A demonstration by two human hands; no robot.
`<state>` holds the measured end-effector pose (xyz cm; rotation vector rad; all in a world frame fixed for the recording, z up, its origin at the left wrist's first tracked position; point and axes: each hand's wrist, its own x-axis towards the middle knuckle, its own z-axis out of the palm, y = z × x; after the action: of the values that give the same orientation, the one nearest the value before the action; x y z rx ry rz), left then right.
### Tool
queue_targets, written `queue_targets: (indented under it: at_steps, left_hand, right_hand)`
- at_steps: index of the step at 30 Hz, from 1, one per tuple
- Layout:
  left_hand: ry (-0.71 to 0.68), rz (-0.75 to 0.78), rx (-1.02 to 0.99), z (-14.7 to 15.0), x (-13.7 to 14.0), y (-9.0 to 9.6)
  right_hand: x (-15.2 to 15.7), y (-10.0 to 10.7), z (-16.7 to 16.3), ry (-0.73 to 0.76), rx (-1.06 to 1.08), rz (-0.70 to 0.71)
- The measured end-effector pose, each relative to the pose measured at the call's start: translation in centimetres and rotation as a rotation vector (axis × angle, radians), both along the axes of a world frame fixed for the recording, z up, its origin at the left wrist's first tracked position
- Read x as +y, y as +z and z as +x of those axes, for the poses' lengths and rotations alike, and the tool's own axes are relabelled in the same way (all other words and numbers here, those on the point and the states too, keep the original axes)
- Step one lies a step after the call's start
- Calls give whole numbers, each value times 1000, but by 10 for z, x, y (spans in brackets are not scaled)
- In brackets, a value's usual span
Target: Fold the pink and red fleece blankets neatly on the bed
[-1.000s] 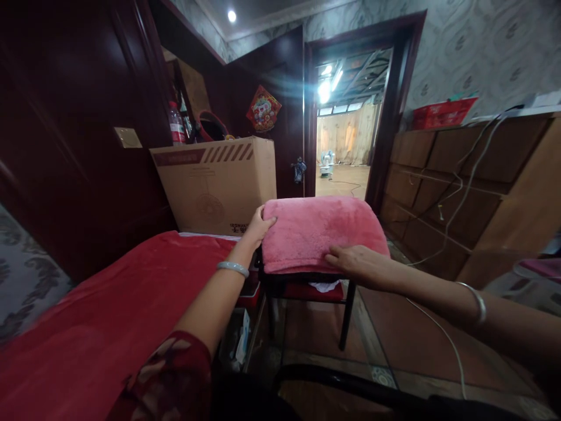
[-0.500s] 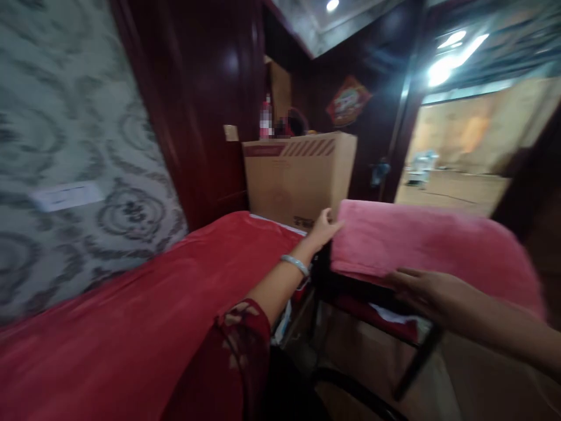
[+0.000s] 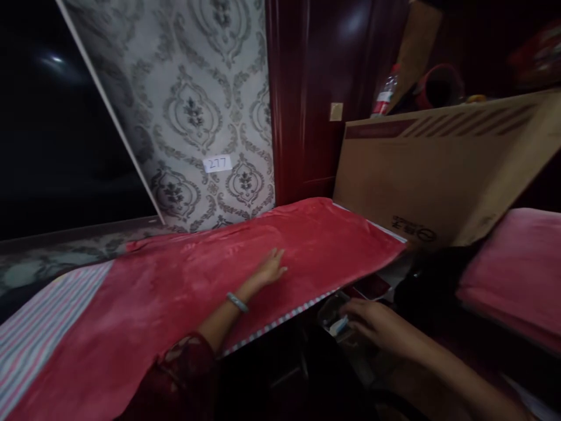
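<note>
My left hand [image 3: 270, 268], with a pale bangle [image 3: 237, 302] on the wrist, is over the red plush cloth [image 3: 307, 240]. Its fingers are apart and nothing is in them; whether they touch the cloth I cannot tell. The cloth lies spread on a long surface, with a striped cloth [image 3: 56, 316] showing beneath it at the left end. Just beyond the cloth's front edge hangs my right hand [image 3: 372, 321], fingers loosely bent and apart, with no object seen in them. Near its fingertips is a small blue-and-white item [image 3: 338, 326], low in the dark.
A big cardboard box [image 3: 429, 169] stands at the cloth's far right end, with a red-labelled bottle [image 3: 386, 90] behind its top edge. To the right lies a folded pink plush cloth [image 3: 517, 269]. A dark screen [image 3: 70, 128] is at the left, beside patterned wallpaper [image 3: 193, 111].
The view has swung left. My left hand has left the edge of the folded pink cloth and is now over the red cloth. My right hand has also come away from the pink cloth.
</note>
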<state>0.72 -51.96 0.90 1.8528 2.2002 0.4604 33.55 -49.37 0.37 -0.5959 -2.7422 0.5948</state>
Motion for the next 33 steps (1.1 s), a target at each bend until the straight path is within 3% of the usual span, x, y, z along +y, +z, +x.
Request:
queue_targets:
  at_steps: [4,7,10,14,18,23,27,30,33]
  left_hand:
    - [301,-60,137,-81,-66,-4]
    - [481,-128,321,-122,-110,-12]
    - [575,-151,387,-145,-143,-27]
    - [589,-108,399,-151,-163,-47]
    - [588,-78,398,-146,-167,-51]
    - [591,-70,309,-143,-171,-50]
    - [709,-65,253,-148,-180,-52]
    - [822,-105,250,-156,-202,-49]
    - [949,-154,282,-166,-245,-43]
  right_hand:
    - [31,-24,-75,96,64,-52]
    - [52,-40,-134,158,125,-36]
    - [71,-53,-190,143,142,37]
    - [84,-76,-241,-24,132,164]
    - [83,-106,-250,-146,-3,283]
    - [92,-138,-238,-135,34,359]
    - [103,-152,-238,-110,94,391]
    - [105,-158,-237,-78,119,391]
    - [103,-162,-227,-21,139,395]
